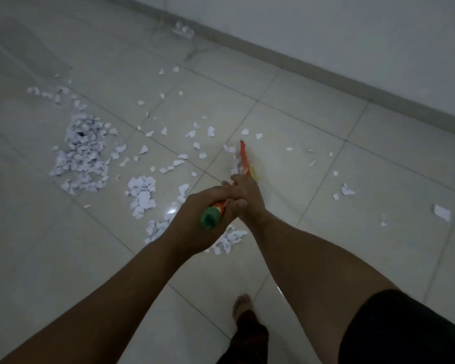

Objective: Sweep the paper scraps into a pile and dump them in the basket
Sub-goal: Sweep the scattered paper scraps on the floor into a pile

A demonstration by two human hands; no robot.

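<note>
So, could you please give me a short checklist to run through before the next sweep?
1. Both hands on the broom: left hand and right hand grip the handle. Ok.
2. Broom head down among the scraps: ok.
3. Scraps gathered: main pile formed, but loose scraps remain on the right. Not ok.
4. Bare foot clear of the sweep path: ok.
5. Basket within reach: cannot tell, none in view.

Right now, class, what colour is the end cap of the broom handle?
Green, on the broom handle's end cap, seen in the head view.
</note>
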